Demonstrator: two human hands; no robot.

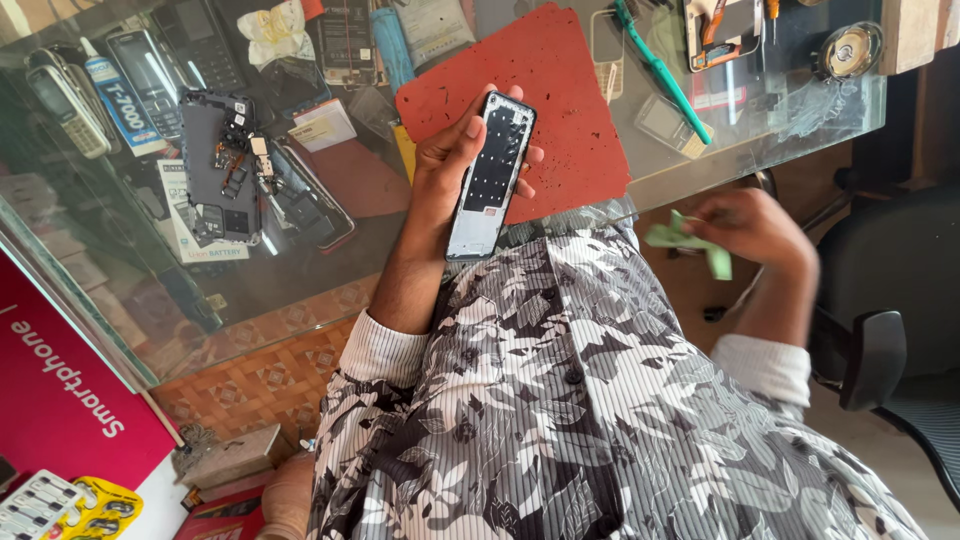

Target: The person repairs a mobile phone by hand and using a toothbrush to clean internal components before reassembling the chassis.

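The left hand [450, 165] is gripping an opened phone frame [492, 175] above the glass table [760, 150], fingers clamped around its edges, bare inner side facing up. The right hand [755, 225], blurred, is pinching a crumpled green strip [690, 240] off to the side over the floor. This looks like a peeling or cleaning step; next seems to call for a steady grip on the frame. A red mat [570, 110] is lying under the phone, a white glue tube [115, 95] far left, a magenta sign [60, 400] below.
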